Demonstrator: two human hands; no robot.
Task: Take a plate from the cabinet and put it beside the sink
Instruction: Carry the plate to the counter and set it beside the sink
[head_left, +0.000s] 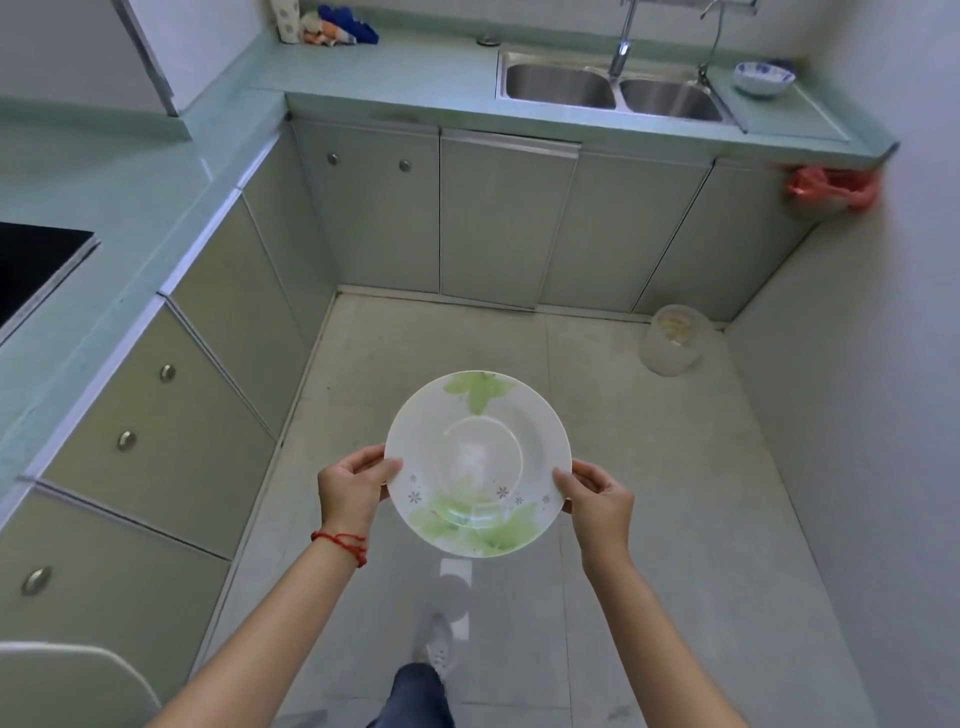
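A white plate (478, 462) with green leaf patterns is held level in front of me, above the kitchen floor. My left hand (353, 486) grips its left rim, thumb on top. My right hand (597, 499) grips its right rim in the same way. A red string bracelet circles my left wrist. The steel double sink (615, 91) lies far ahead in the pale green countertop (395, 73), well beyond the plate. The lower cabinets (504, 218) under the sink have their doors closed.
A blue-patterned bowl (763, 78) sits right of the sink. Cloths and a paper roll (332, 23) lie at the back left of the counter. A black cooktop (31, 265) is on the left counter. A translucent bin (672, 340) stands on the floor by the right wall.
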